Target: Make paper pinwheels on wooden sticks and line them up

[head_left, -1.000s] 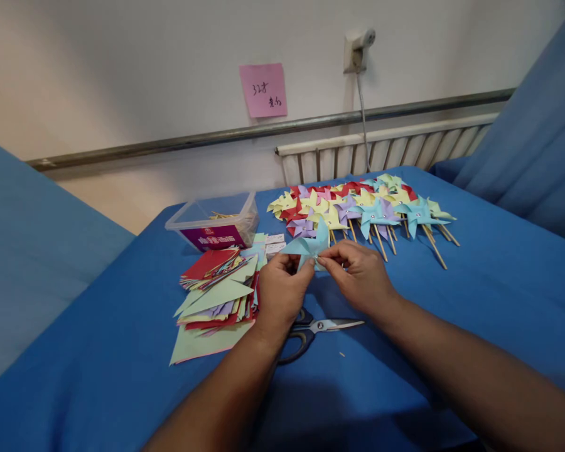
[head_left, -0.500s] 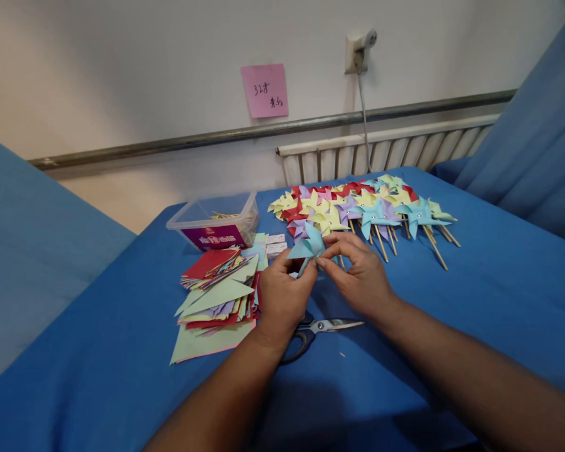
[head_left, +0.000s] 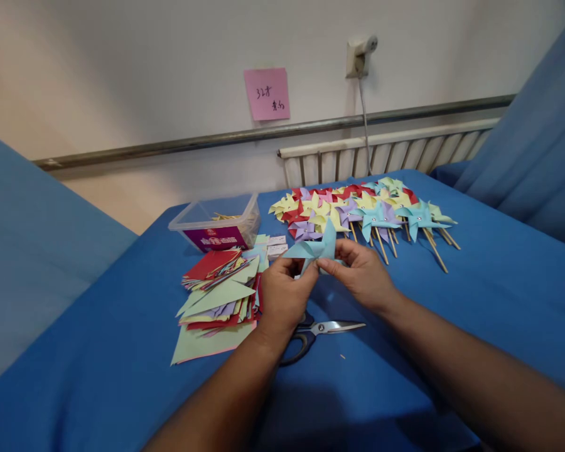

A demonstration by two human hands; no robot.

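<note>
Both hands meet above a blue surface [head_left: 452,301], pinching a light blue paper pinwheel [head_left: 316,248] between them. The left hand [head_left: 282,292] has its fingers closed on the pinwheel's lower edge; the right hand [head_left: 365,273] grips it from the other side — the pinwheel is held just off the surface. Scissors [head_left: 317,329] lie right below the hands. Left of the scissors sits a stack of coloured paper [head_left: 216,295], and beyond that a clear plastic box [head_left: 216,223]. Beyond the scissors — a spread of finished pinwheels [head_left: 367,210] on sticks.
</note>
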